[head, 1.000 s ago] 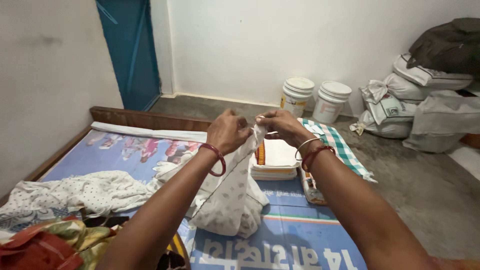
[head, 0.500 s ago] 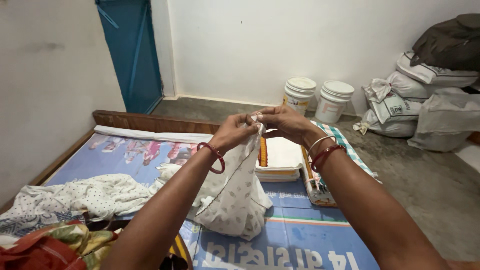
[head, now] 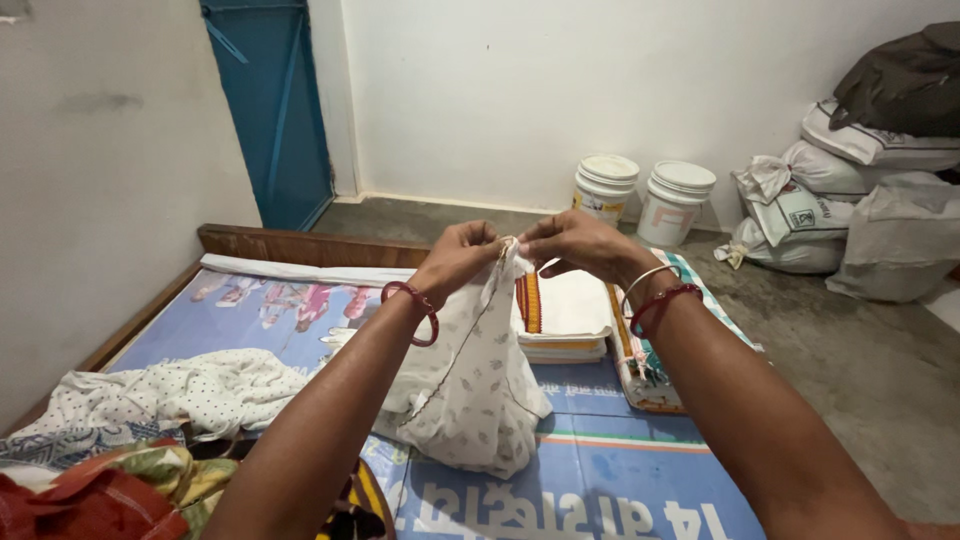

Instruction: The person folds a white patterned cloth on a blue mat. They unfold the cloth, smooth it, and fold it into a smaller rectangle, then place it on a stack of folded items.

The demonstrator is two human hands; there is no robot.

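White printed cloth hangs from both hands over the middle of the bed, top edge pinched up high, bottom bunched & touching the blue printed sheet that covers the bed.

L to R: far left, red & yellow-green fabric pile at bottom corner; just above it a white dotted garment lying crumpled on the sheet. Wooden bed frame runs along the far edge, blue door behind it. Left hand, red bangle on wrist, grip clenched on the cloth's top edge w/ fingertips. Right hand right beside it, nearly touching, grip also pinched on the same top edge; white & red bangles on that wrist. Behind the cloth, partly hidden, a folded white stack w/ orange border rests on the bed. Just right of that, a folded green-checked cloth along the bed's edge. On the floor by the far wall, 2 white buckets w/ lids, side by side. Far right: pile of white sacks against the wall, a dark bag on top.
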